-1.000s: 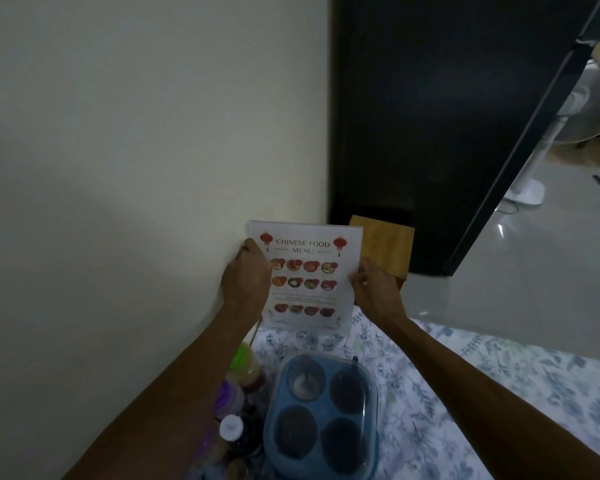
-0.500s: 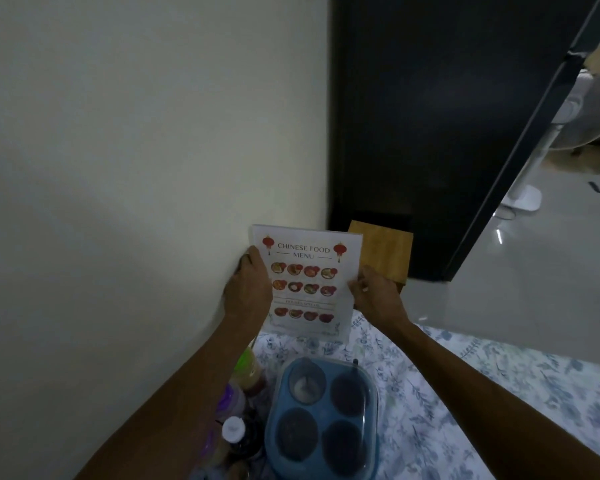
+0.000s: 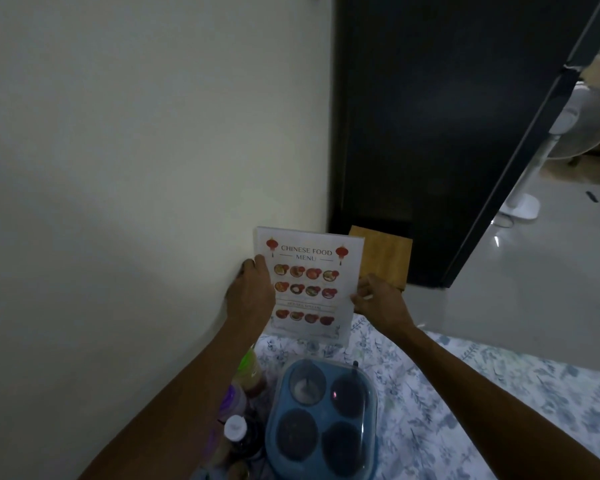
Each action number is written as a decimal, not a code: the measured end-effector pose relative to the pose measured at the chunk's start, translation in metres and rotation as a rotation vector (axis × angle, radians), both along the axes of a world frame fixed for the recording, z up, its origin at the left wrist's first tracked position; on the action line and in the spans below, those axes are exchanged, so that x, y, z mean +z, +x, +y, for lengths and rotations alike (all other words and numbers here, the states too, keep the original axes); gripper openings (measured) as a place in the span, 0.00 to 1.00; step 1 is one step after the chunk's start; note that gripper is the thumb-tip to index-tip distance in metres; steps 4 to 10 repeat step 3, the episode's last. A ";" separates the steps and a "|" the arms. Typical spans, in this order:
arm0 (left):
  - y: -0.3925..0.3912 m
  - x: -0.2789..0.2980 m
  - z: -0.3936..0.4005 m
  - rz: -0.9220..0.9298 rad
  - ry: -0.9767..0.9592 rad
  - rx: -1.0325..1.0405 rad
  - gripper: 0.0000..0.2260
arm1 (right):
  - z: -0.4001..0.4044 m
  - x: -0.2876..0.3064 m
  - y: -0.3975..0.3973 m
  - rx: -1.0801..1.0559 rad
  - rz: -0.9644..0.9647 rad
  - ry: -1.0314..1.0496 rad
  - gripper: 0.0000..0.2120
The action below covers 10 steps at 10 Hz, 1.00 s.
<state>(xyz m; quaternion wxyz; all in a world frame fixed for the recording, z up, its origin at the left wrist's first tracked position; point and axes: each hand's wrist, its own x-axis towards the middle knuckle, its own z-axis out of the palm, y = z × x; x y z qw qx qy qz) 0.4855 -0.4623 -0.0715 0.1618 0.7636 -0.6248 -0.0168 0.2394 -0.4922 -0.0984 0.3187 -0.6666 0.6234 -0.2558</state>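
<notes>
A white menu card (image 3: pixel 307 282) headed "Chinese Food Menu", in a clear stand, is upright at the far end of the table by the wall. My left hand (image 3: pixel 252 292) grips its left edge, thumb on the front. My right hand (image 3: pixel 378 301) holds its right edge with curled fingers. The card's bottom edge meets the floral tablecloth (image 3: pixel 465 393).
A blue four-compartment condiment box (image 3: pixel 321 420) with a clear lid sits just below the menu. Several sauce bottles (image 3: pixel 243 393) stand along the cream wall (image 3: pixel 136 168) on the left. A wooden board (image 3: pixel 385 258) leans behind the menu against a dark panel (image 3: pixel 430 116). A white fan (image 3: pixel 541 161) stands at right.
The menu card has come down a little toward the tablecloth, and both hands stayed on its edges.
</notes>
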 end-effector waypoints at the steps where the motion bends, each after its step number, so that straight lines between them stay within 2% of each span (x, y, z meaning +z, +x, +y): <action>1: -0.005 0.004 0.005 -0.032 0.010 -0.001 0.17 | 0.008 0.008 -0.008 -0.022 0.030 -0.012 0.06; 3: -0.033 0.021 0.016 -0.075 0.008 0.004 0.19 | 0.020 0.018 -0.050 -0.033 0.083 -0.020 0.08; 10: -0.033 0.021 0.016 -0.075 0.008 0.004 0.19 | 0.020 0.018 -0.050 -0.033 0.083 -0.020 0.08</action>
